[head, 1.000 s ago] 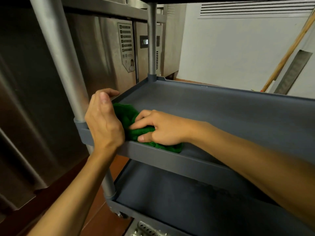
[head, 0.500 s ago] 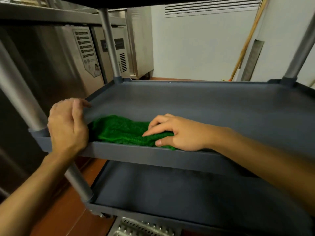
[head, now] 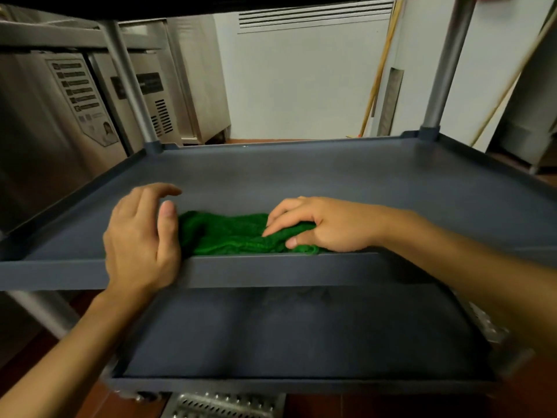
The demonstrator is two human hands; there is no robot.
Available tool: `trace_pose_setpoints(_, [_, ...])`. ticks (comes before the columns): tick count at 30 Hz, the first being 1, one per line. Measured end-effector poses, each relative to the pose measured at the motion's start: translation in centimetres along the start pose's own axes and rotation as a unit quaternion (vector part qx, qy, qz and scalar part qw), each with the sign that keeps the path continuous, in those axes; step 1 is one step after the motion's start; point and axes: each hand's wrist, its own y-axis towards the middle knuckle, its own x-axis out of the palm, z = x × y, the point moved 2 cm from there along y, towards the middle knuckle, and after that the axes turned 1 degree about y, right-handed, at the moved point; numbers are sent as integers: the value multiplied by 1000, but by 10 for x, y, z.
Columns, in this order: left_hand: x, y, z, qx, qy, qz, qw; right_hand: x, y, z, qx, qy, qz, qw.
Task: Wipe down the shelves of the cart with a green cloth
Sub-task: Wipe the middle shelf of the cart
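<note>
Two hands are at the front of the dark grey plastic middle shelf [head: 331,182] of the cart. The right hand [head: 325,227] has its fingers bent over the green knitted cloth [head: 229,233], and the thumb is pressed at the cloth's near edge, so it grasps the cloth. The cloth lies bunched on this shelf, just behind the front rim and between the two hands. The left hand [head: 141,239] lies over the front rim with loose, slightly lifted fingers, and it grasps nothing.

The cloth is gathered into a long roll, so probably only a narrow band of it touches the shelf. A stroke may then leave strips unwiped, mostly along the raised rim and in the corners. The left hand does not clamp the rim, so a strong push could shift the cart.

The shelf is flat and matte, with round grey metal posts [head: 449,64] at its far corners. The lower grey shelf [head: 301,333] shows faint darker patches. Stainless steel cabinets [head: 45,122] stand on the left. Behind is a white wall [head: 301,86] with a vent, and a wooden stick [head: 378,70] leans there. A metal floor grate [head: 226,407] shows below the cart.
</note>
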Motion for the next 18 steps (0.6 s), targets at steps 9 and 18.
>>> trace_pose_setpoints(9, [19,9,-5,-10,23,-3,1000,-40,-76,53,65,9,31,997])
trace_pose_setpoints(18, [50,29,-9,3,7,-14,1000,-79,-155,104,153,7,54,987])
